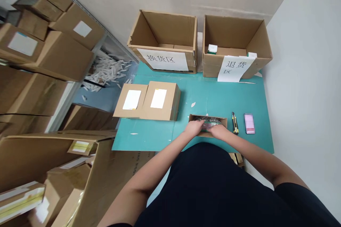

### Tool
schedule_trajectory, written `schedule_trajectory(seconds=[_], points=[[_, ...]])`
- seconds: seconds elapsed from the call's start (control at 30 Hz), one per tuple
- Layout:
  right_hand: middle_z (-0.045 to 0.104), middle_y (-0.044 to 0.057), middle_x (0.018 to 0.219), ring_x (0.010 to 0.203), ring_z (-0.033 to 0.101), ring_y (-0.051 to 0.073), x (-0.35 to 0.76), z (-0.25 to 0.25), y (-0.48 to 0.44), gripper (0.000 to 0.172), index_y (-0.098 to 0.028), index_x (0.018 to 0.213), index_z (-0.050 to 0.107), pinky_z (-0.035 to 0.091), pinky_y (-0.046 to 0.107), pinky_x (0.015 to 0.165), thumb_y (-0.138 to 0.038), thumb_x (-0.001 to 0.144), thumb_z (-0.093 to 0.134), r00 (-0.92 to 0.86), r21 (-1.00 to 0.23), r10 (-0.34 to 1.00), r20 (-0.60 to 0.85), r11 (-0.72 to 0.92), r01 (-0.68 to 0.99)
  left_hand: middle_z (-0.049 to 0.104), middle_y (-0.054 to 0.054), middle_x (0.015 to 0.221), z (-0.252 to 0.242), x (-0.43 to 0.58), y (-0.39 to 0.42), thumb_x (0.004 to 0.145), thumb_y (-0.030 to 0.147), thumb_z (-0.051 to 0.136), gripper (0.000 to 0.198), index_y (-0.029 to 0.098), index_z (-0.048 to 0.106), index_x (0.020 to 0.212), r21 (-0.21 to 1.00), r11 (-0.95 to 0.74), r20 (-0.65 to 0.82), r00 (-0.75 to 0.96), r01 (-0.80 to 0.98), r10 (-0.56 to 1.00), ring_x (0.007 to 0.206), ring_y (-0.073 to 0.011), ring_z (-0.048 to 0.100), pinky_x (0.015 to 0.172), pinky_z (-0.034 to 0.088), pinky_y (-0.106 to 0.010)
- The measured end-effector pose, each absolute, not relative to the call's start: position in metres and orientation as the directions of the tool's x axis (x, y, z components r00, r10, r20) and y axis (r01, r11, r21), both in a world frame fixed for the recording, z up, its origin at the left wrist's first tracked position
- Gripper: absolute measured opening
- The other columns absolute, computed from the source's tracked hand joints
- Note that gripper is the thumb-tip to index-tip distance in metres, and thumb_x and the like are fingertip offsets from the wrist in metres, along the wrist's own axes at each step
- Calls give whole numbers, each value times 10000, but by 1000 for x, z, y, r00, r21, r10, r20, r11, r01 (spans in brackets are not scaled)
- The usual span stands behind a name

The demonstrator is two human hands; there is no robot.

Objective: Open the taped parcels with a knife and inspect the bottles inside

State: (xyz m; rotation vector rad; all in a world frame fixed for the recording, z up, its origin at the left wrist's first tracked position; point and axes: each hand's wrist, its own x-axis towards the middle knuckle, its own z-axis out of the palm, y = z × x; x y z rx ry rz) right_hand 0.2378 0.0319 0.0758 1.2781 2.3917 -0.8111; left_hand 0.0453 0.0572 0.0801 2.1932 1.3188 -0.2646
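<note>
A small open cardboard box (224, 123) stands near the front edge of the green table, close to my body. Inside it lies a clear plastic-wrapped item (210, 122), green and pinkish in parts. My left hand (195, 127) reaches over the box's left side, with its fingers closed on the wrapped item. From the right, my right hand (217, 130) reaches in and grips the item's other end; its fingertips are partly hidden. Right of the box lie a yellow and black box cutter (234, 123) and a phone (249, 124) with a pink screen.
Two closed labelled cartons (165, 103) sit on the table's left. Behind are two large open boxes (165, 56) with paper signs; the right one (239, 67) holds small white boxes. Shelves of cartons (61, 53) and a big box of parcels (103, 170) stand left.
</note>
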Motion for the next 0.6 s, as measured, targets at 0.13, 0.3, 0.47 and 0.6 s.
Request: schedule_trajectory(seconds=[0.13,0.3,0.47,0.6], points=[[763,140,989,895,715,284,232,74,36,400,-186,1253,677,538,385,807,-116,892,519,-432,-238,682,-590,364,900,680,-108,1034,81,43,50,955,215,474,235,195,706,987,412,-435,-359,581,801,730,942,-233,678,843,516,-317],[642,223,1308,1139,649,341,232,81,42,560,-149,1471,483,526,427,897,-152,911,509,-383,-198,726,-571,331,923,726,-77,1011,81,42,53,956,242,487,249,227,726,1024,434,-429,-388,595,792,704,953,-226,681,854,521,-305],[701,180,1193,1077,677,306,232,77,46,436,-175,1352,600,511,403,927,-157,928,499,-409,-237,717,-565,334,912,717,-120,1128,79,44,64,929,252,530,297,197,684,1176,375,-376,-423,518,847,744,1013,-261,680,887,526,-343],[648,89,1345,1128,659,263,228,61,51,509,-269,1361,589,506,364,962,-139,868,598,-577,-434,614,-538,385,815,675,-122,1257,75,46,69,912,219,545,387,209,632,1289,435,-303,-412,487,848,770,1134,-260,644,968,506,-352]])
